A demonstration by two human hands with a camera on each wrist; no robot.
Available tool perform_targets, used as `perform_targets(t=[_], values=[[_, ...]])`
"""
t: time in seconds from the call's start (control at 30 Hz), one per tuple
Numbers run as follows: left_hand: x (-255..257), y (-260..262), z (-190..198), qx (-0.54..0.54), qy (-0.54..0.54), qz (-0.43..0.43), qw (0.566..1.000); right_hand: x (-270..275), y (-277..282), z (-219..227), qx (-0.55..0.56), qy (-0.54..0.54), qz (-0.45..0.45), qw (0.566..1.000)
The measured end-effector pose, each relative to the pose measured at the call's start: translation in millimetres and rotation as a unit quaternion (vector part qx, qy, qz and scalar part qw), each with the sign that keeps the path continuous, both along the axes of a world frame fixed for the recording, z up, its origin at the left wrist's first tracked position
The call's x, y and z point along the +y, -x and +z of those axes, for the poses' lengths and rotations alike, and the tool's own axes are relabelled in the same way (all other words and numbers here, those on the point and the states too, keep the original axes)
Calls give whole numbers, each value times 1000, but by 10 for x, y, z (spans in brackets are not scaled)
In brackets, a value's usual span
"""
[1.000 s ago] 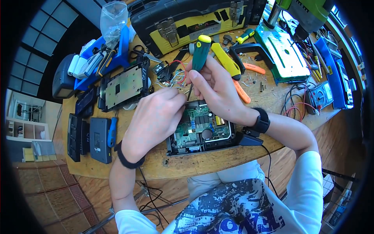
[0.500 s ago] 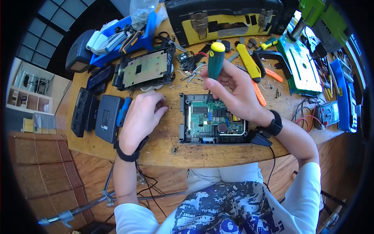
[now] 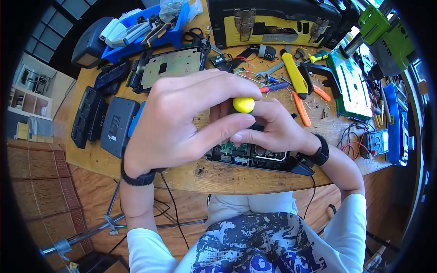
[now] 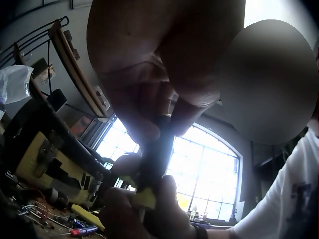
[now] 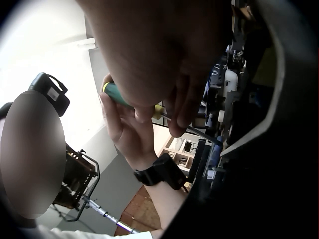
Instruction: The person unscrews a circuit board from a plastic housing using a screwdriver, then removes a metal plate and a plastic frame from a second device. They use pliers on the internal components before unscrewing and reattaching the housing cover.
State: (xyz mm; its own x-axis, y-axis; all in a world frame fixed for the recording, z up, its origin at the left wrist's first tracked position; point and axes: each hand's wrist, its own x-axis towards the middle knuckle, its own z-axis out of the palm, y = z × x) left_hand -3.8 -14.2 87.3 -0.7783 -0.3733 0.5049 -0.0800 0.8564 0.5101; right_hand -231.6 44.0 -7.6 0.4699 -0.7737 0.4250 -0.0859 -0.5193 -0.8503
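Note:
A screwdriver with a green handle and yellow end stands upright over the opened device. My left hand, above it, pinches the top of the handle between thumb and fingers. My right hand holds the screwdriver lower down, its fingers around the yellow collar in the right wrist view. From there the metal shaft runs down to the parts inside the device. The green circuit board sits in a black housing, both largely covered by my hands. The screwdriver's tip is hard to make out.
Behind my hands lie a purple-and-red tool, a yellow-handled tool and orange-handled pliers. A toolbox stands at the back. To the left are a metal-plated chassis and a dark box; a multimeter lies right.
My left hand first left the device for the table at left, then rose and came right onto the top of the screwdriver handle. My right hand keeps its hold on the screwdriver.

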Motion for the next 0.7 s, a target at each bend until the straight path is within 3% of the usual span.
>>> perform_targets(t=[0.1, 0.17, 0.33, 0.7], values=[[-60, 6, -22, 2, -16, -27, 1000, -14, -5, -59, -3, -29, -4, 1000], [-116, -7, -38, -9, -16, -49, 999, -30, 23, -45, 62, -24, 17, 998], [-169, -32, -101, 3, -19, -82, 996, -14, -8, -74, 44, -65, 15, 997], [-197, -59, -184, 18, -16, -85, 996, -35, -4, -78, 34, -1, 22, 999]])
